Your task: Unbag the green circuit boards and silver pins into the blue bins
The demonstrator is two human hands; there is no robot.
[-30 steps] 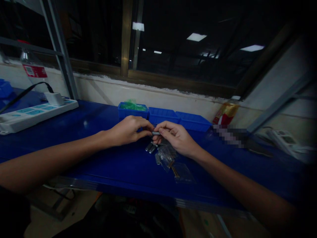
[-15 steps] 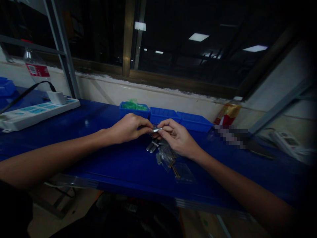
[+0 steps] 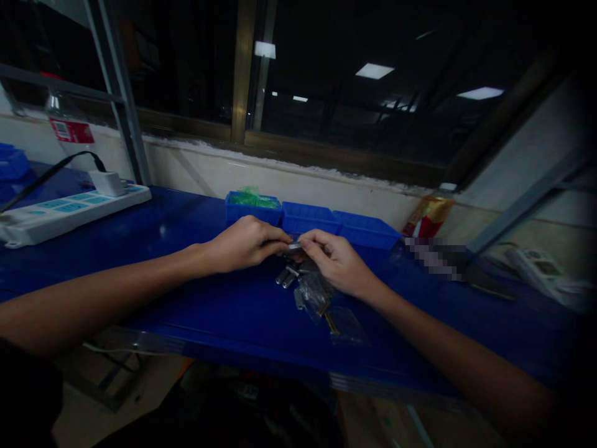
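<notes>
Both hands meet over the middle of the blue table [image 3: 196,311]. My right hand [image 3: 338,258] pinches a small silvery metal cylinder [image 3: 295,246] between thumb and fingers. At its other end, my left hand [image 3: 249,242] has thumb and forefinger closed on the same piece. Just below the hands lie several similar metal cylinders [image 3: 288,280]. A clear plastic bag [image 3: 313,291] sits beside them, under my right hand. Closer to the front edge is another clear bag with brass-coloured pins [image 3: 332,322]. Fine detail on the held piece is too small to make out.
Along the wall stand a blue bin with green plastic [image 3: 254,200] and two more blue bins [image 3: 310,218]. A white power strip [image 3: 74,211] and a bottle [image 3: 69,127] are at left. A gold-and-red packet [image 3: 430,216] leans at right, near a dark flat object [image 3: 487,286].
The metal cylinder has turned slightly between my fingers, and my left fingertips have come closer to my right ones. The loose cylinders and bags stay where they were; the view shifted a little.
</notes>
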